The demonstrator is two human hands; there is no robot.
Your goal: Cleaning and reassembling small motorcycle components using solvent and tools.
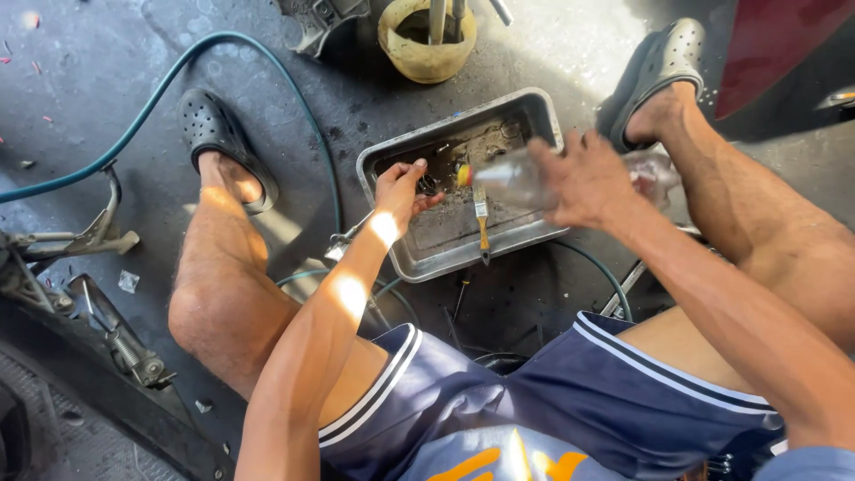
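My right hand (pixel 588 183) grips a clear plastic bottle (pixel 512 181) tipped on its side, its orange-capped mouth pointing left over a grey metal tray (pixel 534 111). My left hand (pixel 403 189) reaches into the tray's left part, fingers curled around a small dark part (pixel 428 184). A brush with a yellow handle (pixel 482 224) lies in the tray, handle toward me. The tray floor is dirty and wet.
A green hose (pixel 178 76) curves across the dark concrete floor. A yellowish ring-shaped container (pixel 426 55) stands behind the tray. Metal motorcycle parts (pixel 98 303) lie at the left. My feet in dark clogs flank the tray.
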